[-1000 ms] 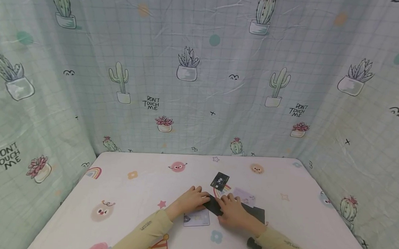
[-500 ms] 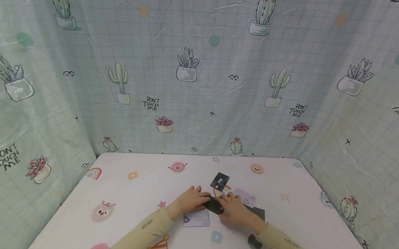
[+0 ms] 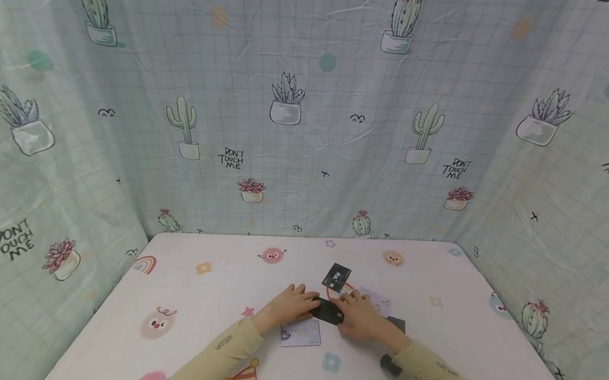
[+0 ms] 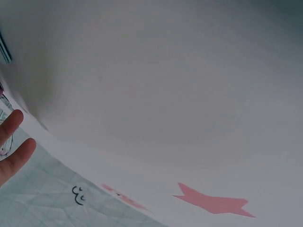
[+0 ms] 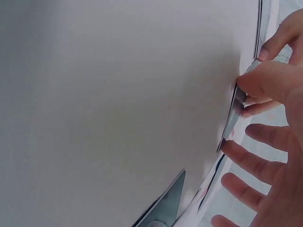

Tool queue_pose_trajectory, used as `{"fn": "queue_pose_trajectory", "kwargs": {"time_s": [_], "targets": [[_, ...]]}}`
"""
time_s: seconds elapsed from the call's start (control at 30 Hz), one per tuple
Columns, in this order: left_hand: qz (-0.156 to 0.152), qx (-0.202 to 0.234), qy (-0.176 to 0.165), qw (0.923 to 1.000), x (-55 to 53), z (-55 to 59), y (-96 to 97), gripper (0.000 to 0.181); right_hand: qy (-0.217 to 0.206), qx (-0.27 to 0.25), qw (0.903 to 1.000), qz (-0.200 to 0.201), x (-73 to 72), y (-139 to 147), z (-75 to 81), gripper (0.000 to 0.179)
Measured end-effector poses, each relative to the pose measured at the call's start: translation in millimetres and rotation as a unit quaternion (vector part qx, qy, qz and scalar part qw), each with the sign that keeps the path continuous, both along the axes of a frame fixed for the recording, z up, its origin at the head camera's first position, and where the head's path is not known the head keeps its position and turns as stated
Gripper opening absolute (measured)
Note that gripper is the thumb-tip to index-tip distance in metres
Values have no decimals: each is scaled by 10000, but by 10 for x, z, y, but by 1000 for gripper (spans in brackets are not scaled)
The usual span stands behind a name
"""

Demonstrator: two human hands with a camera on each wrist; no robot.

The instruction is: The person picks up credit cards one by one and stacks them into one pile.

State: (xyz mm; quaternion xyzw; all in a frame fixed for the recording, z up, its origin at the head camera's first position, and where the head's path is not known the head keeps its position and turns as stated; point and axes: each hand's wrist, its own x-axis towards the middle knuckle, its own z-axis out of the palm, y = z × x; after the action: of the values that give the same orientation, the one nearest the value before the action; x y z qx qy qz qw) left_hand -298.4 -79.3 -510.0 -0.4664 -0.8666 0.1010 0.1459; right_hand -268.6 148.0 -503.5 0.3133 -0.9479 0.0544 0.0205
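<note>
A black card (image 3: 328, 311) with a small chip-like mark at its right end spans the space between the two hands in the head view. My left hand (image 3: 289, 308) holds its left end by the fingers. At the other end, my right hand (image 3: 358, 317) pinches it between thumb and fingers, as the right wrist view shows for the card (image 5: 230, 113). Only two fingers (image 4: 18, 158) of the left hand show in the left wrist view. Below the left hand lies a pale card (image 3: 301, 334), its upper part covered.
Beyond the hands lies a black VIP card (image 3: 336, 277). A lilac card (image 3: 376, 302) and a dark flat piece (image 3: 397, 323) are partly hidden by the right hand and forearm. Near the right sleeve sits a small black round object (image 3: 390, 365) on the patterned table (image 3: 190, 299).
The black card has tilted so more of its face and its chip-like mark show. My right hand has shifted slightly to the right. The left hand stays nearly still.
</note>
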Motion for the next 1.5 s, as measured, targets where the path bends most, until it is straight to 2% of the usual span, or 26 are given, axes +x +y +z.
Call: {"fn": "queue_pose_trajectory", "kwargs": {"time_s": [0.2,0.47,0.63,0.8,1.07,1.27,1.5], "targets": [[45,-47,-42,10000,14,28,-10,33,-36,-61,9999,87,-8,18,12,59],[-29,23,102,9999,5,12,-29,33,-24,-28,10000,46,-20,30,17,60],[-58,32,128,9999,-9,-10,-33,33,231,-24,9994,251,-23,27,11,57],[-18,225,-42,9997,-15,-16,-37,35,412,-92,9983,402,-35,18,18,55],[-159,412,-178,9989,-50,-19,-51,39,251,-181,9989,359,-52,24,10,55],[-164,340,-198,9991,-52,-5,-58,38,175,-353,9986,346,-54,10,5,53],[-168,274,-123,9994,-40,5,-56,40,41,-327,9992,203,-50,-24,6,53]]}}
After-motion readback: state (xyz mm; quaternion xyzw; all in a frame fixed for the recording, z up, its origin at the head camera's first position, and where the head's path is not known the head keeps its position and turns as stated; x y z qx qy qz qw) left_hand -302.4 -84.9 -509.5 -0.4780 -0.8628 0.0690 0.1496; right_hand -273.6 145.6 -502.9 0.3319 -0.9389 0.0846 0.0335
